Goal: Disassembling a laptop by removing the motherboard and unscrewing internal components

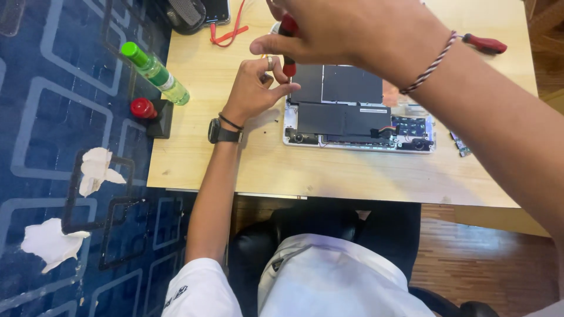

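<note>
An opened laptop (pixel 358 114) lies bottom side up on a light wooden table (pixel 329 173), its black battery cells and circuit board exposed. My right hand (pixel 346 32) grips the top of a red and black screwdriver (pixel 288 44) that stands upright over the laptop's upper left corner. My left hand (pixel 254 88), with a ring and a black watch on the wrist, pinches the screwdriver's lower shaft just left of the laptop. The tip is hidden between my fingers.
A green bottle (pixel 155 73) lies at the table's left edge beside a black block with a red cap (pixel 150 113). A second red-handled tool (pixel 484 43) lies far right. A red cord (pixel 229 32) and dark objects sit at the back. White paper scraps (pixel 97 170) lie on blue carpet.
</note>
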